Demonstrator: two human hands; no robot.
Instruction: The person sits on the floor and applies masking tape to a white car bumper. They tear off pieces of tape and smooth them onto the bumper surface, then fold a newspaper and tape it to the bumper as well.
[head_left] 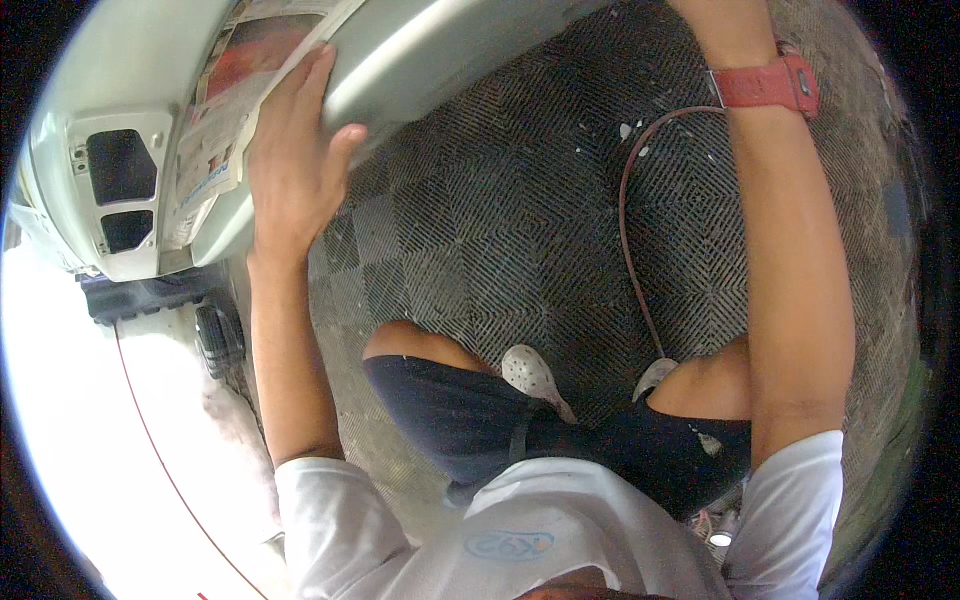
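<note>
My left hand [295,165] lies along the edge of a sheet of newspaper [225,135], fingers stretched out together and thumb apart. The newspaper covers part of a pale grey-green car body panel [440,50], which curves across the upper left. Left of the paper, the panel has a recess with two dark openings [122,165]. My right arm reaches up to the top edge, a red wristwatch [765,85] on its wrist. Only the base of my right hand [722,22] shows; its fingers are out of frame, so what it touches cannot be seen.
Dark ribbed floor tiles [520,190] lie below, with small white scraps [626,130] on them. A reddish hose [625,220] curves from behind my right forearm to my white clog [655,375]. A thin red line [160,460] crosses the bright ground at left.
</note>
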